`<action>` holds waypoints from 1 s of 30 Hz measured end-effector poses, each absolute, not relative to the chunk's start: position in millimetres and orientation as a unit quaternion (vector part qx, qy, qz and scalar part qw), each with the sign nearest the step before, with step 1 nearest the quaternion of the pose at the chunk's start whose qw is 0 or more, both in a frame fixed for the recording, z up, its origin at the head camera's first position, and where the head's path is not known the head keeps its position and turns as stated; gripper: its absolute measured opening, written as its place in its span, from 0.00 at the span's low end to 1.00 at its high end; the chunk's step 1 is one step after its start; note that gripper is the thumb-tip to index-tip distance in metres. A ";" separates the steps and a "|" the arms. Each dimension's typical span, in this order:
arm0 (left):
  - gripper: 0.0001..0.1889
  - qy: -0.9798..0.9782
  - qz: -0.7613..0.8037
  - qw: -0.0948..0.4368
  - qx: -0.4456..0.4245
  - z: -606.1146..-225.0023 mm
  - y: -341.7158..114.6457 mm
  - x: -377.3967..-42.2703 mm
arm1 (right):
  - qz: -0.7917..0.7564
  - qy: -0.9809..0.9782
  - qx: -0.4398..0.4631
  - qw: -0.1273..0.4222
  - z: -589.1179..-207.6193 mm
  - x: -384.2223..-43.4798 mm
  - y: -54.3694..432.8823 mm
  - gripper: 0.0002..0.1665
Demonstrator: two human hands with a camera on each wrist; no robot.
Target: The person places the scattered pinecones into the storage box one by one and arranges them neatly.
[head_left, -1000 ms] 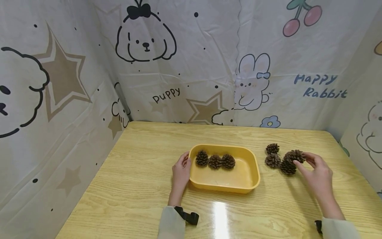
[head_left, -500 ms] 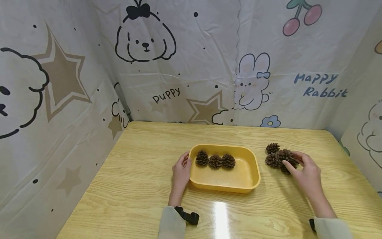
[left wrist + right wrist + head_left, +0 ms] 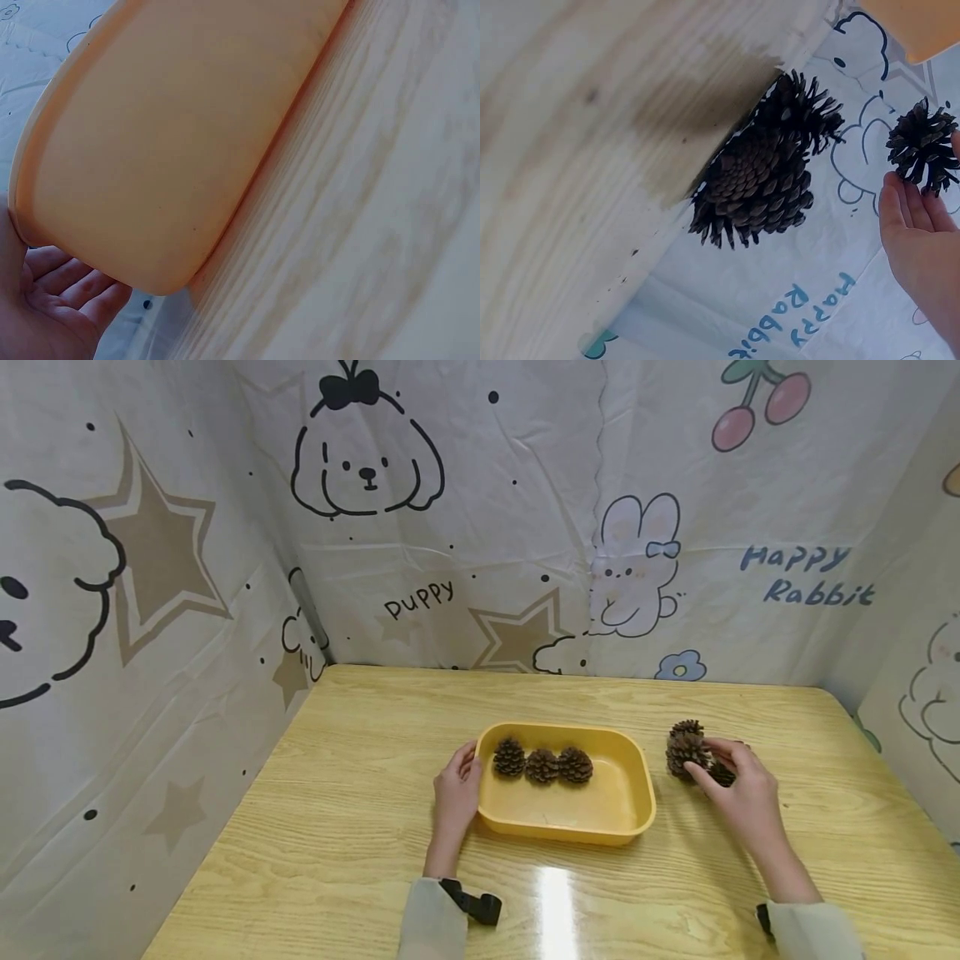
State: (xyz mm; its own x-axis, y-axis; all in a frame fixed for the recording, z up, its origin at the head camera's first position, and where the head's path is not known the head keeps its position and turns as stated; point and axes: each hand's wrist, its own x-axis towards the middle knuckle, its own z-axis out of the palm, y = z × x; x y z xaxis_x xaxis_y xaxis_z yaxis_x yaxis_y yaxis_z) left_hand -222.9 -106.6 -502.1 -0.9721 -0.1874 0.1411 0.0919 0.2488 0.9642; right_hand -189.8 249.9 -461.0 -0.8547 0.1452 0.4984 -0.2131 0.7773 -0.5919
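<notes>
My right hand point(image 3: 738, 785) pinches a brown pinecone point(image 3: 686, 755) between thumb and fingers. It overlaps other pinecones in the head view; a pinecone point(image 3: 686, 727) shows behind it and another pinecone point(image 3: 722, 774) partly under my fingers. In the right wrist view the held pinecone point(image 3: 922, 142) is apart from the clustered pinecones point(image 3: 754, 184) on the table. My left hand point(image 3: 455, 789) holds the left end of a yellow plastic tray point(image 3: 566, 833), thumb at the rim and fingers point(image 3: 101, 296) against the outer wall. Three pinecones point(image 3: 542, 766) sit in a row inside, toward the tray's left and back.
The tray stands on a wood-grain table point(image 3: 337, 827). Patterned fabric point(image 3: 450, 527) hangs behind and along the sides of the table. A black strap point(image 3: 472, 903) is around the left wrist.
My right hand has moved left with its pinecone, over the other pinecones and closer to the tray. The left hand and the tray have stayed in place.
</notes>
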 end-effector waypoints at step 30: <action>0.19 -0.779 -0.616 0.111 0.034 -502.2 -106.3 -222.7 | 0.351 -0.891 0.111 0.266 -466.2 -201.7 207.4 0.27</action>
State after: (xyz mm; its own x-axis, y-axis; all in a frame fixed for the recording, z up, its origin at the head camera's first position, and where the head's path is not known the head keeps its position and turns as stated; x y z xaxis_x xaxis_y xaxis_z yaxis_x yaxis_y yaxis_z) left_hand -222.7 -106.3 -502.2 -0.9728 -0.1909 0.1313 0.0838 0.2387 0.9675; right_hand -201.7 207.4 -466.2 -0.8339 -0.0106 0.5519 -0.3838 0.7297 -0.5659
